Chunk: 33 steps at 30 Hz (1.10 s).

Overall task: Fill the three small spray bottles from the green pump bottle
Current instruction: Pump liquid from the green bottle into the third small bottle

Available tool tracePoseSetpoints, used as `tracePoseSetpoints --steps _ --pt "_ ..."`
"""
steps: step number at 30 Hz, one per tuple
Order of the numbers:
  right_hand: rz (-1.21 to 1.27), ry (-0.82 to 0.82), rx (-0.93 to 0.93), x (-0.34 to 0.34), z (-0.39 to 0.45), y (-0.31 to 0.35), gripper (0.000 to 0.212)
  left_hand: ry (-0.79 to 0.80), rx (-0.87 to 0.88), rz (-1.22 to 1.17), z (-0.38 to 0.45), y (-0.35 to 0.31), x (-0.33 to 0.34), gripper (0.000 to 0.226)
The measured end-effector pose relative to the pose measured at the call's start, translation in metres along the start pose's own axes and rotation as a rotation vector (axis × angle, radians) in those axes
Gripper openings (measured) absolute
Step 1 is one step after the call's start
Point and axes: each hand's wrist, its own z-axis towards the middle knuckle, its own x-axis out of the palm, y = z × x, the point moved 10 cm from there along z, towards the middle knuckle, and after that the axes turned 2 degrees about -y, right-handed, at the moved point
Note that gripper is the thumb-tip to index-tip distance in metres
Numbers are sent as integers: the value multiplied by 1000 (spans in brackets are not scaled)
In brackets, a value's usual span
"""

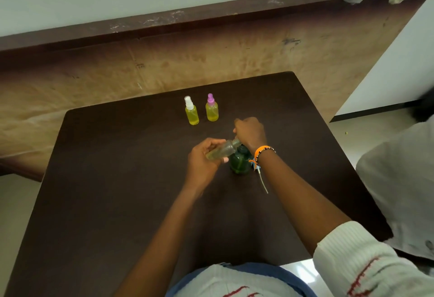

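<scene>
Two small spray bottles already hold yellow liquid and stand capped at 12 o'clock on the dark table (117, 191): the white-capped bottle (191, 113) and, just beside it toward 3 o'clock, the purple-capped bottle (212, 108). Both are upright and well apart from the hands.

Third spray bottle (222, 150): uncapped, tilted, its long axis running from 8 o'clock (base) to 2 o'clock (neck). Left hand (204, 163) grasps its body with curled fingers. A little yellowish liquid lies toward the base end; most of the bottle looks clear.

Green pump bottle (240, 161) stands upright just beside the left hand, toward 3 o'clock. Right hand (251, 133) is clenched over its top; the pump head is hidden beneath, so I judge it is pressing or gripping the pump but cannot confirm. The open neck points up toward that fist, right where the nozzle should be.

Loose spray-pump insert with dip tube (262, 180) lies on the table at 4 o'clock of the green bottle, partly behind the right wrist.

Judgement: third fill barely begun; neck-to-nozzle alignment decides spillage.
</scene>
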Motion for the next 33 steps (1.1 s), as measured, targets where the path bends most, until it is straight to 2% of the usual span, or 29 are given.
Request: tracePoseSetpoints --steps 2,5,7,9,13,15,19,23,25,28,31,33 --pt "-8 31 -4 2 0 1 46 -1 10 1 0 0 0 45" --pt "-30 194 23 13 0 5 38 2 26 2 0 -3 0 44" --pt "-37 254 40 16 1 6 41 11 31 -3 0 -5 1 43" --pt "-24 221 30 14 2 4 45 10 28 -6 1 -4 0 44" --pt "-30 39 26 1 -4 3 57 -2 10 10 3 1 0 45" --pt "-43 11 14 0 -6 3 54 -2 3 11 3 1 0 44" --pt "-28 17 11 -1 -5 2 54 8 1 -3 1 0 0 43" --pt "-1 202 40 13 -6 5 42 8 16 6 1 -4 -1 44" --pt "1 236 45 13 -4 5 41 11 19 3 1 -4 -1 45" --pt "20 154 42 8 -6 4 42 10 19 -1 2 -4 0 45" --pt "5 31 43 0 -9 3 59 5 2 -3 2 -2 1 45" --pt "-13 21 30 0 -9 3 59 4 2 3 1 0 1 45"
